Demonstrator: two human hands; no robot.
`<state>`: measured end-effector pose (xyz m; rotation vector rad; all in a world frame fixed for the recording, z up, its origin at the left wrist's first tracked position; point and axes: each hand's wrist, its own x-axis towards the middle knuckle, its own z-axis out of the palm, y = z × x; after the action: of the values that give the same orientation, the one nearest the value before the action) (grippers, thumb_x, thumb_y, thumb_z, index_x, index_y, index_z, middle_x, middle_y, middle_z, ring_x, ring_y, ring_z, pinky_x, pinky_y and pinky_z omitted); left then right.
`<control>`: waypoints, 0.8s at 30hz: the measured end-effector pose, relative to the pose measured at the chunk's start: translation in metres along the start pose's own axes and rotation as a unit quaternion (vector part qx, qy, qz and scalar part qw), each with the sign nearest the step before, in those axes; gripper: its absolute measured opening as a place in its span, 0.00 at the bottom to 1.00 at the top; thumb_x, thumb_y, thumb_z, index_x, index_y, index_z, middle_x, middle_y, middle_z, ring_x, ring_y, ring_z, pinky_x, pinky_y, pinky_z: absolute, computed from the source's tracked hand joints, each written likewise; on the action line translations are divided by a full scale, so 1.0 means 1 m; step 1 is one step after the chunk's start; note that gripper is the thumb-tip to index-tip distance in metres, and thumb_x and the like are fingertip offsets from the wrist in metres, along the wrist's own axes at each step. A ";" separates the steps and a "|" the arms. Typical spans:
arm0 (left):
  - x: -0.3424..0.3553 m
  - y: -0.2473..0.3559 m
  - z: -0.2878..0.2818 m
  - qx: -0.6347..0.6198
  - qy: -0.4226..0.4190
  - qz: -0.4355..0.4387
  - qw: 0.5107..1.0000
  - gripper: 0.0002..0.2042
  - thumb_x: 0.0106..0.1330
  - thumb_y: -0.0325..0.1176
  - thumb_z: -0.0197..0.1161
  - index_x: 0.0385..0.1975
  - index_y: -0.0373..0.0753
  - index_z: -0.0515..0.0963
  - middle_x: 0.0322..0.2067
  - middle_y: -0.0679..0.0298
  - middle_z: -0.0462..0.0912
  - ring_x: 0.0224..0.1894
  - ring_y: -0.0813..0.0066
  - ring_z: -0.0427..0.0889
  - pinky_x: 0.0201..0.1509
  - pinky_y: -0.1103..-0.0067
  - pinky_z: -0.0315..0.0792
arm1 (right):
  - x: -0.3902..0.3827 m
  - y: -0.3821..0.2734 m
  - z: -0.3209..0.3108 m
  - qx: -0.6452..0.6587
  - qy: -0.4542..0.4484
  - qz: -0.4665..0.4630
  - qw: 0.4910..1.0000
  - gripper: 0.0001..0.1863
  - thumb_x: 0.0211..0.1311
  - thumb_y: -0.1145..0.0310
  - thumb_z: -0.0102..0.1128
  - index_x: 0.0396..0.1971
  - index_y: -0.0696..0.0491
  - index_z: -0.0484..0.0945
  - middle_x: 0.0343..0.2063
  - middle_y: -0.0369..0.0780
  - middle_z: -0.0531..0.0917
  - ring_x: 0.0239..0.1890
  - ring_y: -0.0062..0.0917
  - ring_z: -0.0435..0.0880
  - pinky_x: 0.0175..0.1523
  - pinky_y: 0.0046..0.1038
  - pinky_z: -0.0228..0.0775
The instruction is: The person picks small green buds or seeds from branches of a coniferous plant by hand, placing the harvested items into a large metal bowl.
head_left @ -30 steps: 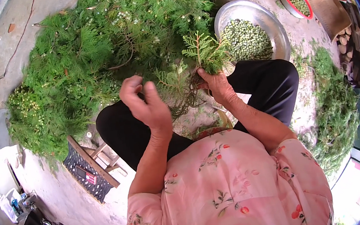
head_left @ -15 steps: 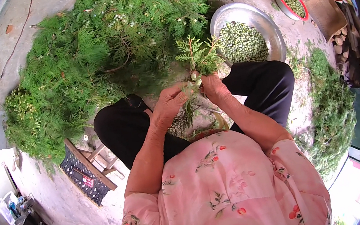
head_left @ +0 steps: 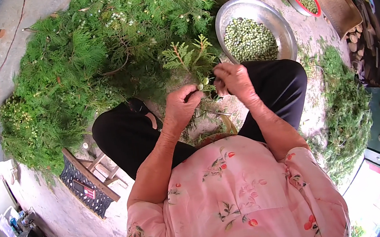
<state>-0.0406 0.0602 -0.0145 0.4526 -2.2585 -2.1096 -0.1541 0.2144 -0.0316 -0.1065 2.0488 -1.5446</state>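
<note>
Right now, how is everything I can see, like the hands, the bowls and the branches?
Left hand: closed on the sprig
Right hand: fingers bent near the sprig; grip unclear
Sprig: green, leafy, held
Metal bowl: partly filled with green pieces
Red-rimmed bowl: holding similar pieces
Big branch pile: heaped, green

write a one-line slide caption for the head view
A left hand pinches a leafy sprig, right hand close by, near a metal basin of small green pieces.
</note>
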 end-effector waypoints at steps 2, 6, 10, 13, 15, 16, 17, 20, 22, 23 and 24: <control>0.000 0.000 0.001 0.011 0.006 -0.014 1.000 0.05 0.54 0.24 0.59 0.29 0.30 0.74 0.20 0.74 0.72 0.23 0.89 0.66 0.26 0.89 0.63 | -0.006 -0.018 -0.008 -0.013 -0.025 -0.205 0.978 0.05 0.52 0.77 0.56 0.31 0.58 0.77 0.21 0.38 0.78 0.12 0.15 0.70 0.16 0.19 0.61; 0.001 0.000 0.002 0.071 0.023 0.049 0.996 0.05 0.53 0.24 0.60 0.28 0.30 0.74 0.18 0.72 0.72 0.23 0.89 0.66 0.25 0.88 0.64 | -0.026 -0.057 -0.003 -0.111 -0.157 -0.312 0.931 0.11 0.45 0.79 0.60 0.33 0.59 0.77 0.29 0.40 0.77 0.31 0.25 0.76 0.34 0.23 0.69; 0.004 -0.002 0.006 0.071 0.038 0.105 0.991 0.06 0.51 0.27 0.61 0.27 0.32 0.75 0.14 0.66 0.69 0.18 0.87 0.64 0.21 0.85 0.63 | -0.021 -0.039 0.008 -0.117 -0.172 -0.317 0.925 0.14 0.39 0.76 0.63 0.31 0.58 0.77 0.24 0.42 0.77 0.30 0.32 0.77 0.36 0.26 0.69; 0.001 0.002 0.003 0.073 0.015 0.044 0.996 0.06 0.51 0.26 0.61 0.28 0.32 0.76 0.15 0.66 0.72 0.18 0.86 0.65 0.22 0.85 0.64 | -0.020 -0.036 0.008 -0.104 -0.166 -0.303 0.933 0.10 0.42 0.76 0.62 0.28 0.59 0.78 0.21 0.40 0.77 0.26 0.27 0.77 0.34 0.24 0.69; -0.001 0.007 0.002 0.059 0.005 0.048 0.997 0.05 0.52 0.26 0.61 0.28 0.32 0.76 0.16 0.67 0.72 0.19 0.86 0.66 0.23 0.86 0.64 | -0.022 -0.035 0.012 -0.048 -0.155 -0.228 0.960 0.07 0.44 0.75 0.62 0.27 0.59 0.79 0.20 0.38 0.77 0.25 0.23 0.76 0.33 0.22 0.68; -0.002 0.008 0.003 0.044 -0.003 0.053 0.998 0.05 0.53 0.25 0.60 0.28 0.32 0.76 0.17 0.68 0.73 0.20 0.87 0.67 0.24 0.86 0.65 | -0.024 -0.034 0.013 0.008 -0.144 -0.151 0.978 0.05 0.46 0.75 0.61 0.26 0.59 0.79 0.19 0.36 0.77 0.25 0.20 0.76 0.33 0.21 0.68; -0.002 0.009 0.003 0.044 -0.005 0.053 0.998 0.05 0.53 0.25 0.60 0.28 0.32 0.76 0.17 0.68 0.73 0.20 0.87 0.67 0.24 0.86 0.65 | -0.024 -0.033 0.012 0.087 -0.160 -0.038 0.983 0.06 0.51 0.72 0.59 0.28 0.58 0.79 0.20 0.31 0.77 0.21 0.14 0.71 0.28 0.17 0.65; -0.002 0.011 0.005 -0.006 0.012 0.036 0.999 0.04 0.54 0.24 0.59 0.28 0.33 0.77 0.19 0.69 0.74 0.22 0.87 0.68 0.26 0.87 0.65 | -0.025 -0.033 0.014 0.206 -0.135 0.079 0.966 0.08 0.54 0.68 0.59 0.28 0.57 0.77 0.19 0.29 0.74 0.17 0.11 0.66 0.22 0.14 0.59; -0.002 0.014 0.003 -0.055 -0.013 0.008 0.998 0.04 0.55 0.25 0.59 0.28 0.32 0.77 0.20 0.71 0.74 0.23 0.87 0.69 0.27 0.88 0.65 | -0.024 -0.026 0.016 0.260 -0.148 0.116 0.947 0.10 0.56 0.64 0.58 0.30 0.56 0.75 0.18 0.29 0.71 0.16 0.10 0.61 0.18 0.13 0.53; -0.003 0.016 0.002 -0.055 -0.013 0.008 0.998 0.04 0.55 0.25 0.59 0.28 0.32 0.77 0.20 0.71 0.74 0.23 0.87 0.69 0.27 0.88 0.65 | -0.026 -0.025 0.014 0.338 -0.152 0.140 0.918 0.10 0.56 0.64 0.57 0.30 0.56 0.74 0.19 0.29 0.71 0.16 0.10 0.62 0.18 0.13 0.53; -0.003 0.016 0.001 -0.077 -0.005 -0.006 0.997 0.04 0.55 0.25 0.59 0.28 0.32 0.77 0.20 0.71 0.74 0.23 0.87 0.69 0.27 0.88 0.65 | -0.026 -0.024 0.012 0.413 -0.153 0.163 0.883 0.11 0.56 0.63 0.57 0.30 0.56 0.73 0.19 0.30 0.70 0.16 0.11 0.62 0.17 0.13 0.53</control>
<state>-0.0414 0.0624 0.0020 0.4523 -2.0834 -2.2740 -0.1328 0.2066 -0.0022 0.2883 0.9772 -1.8892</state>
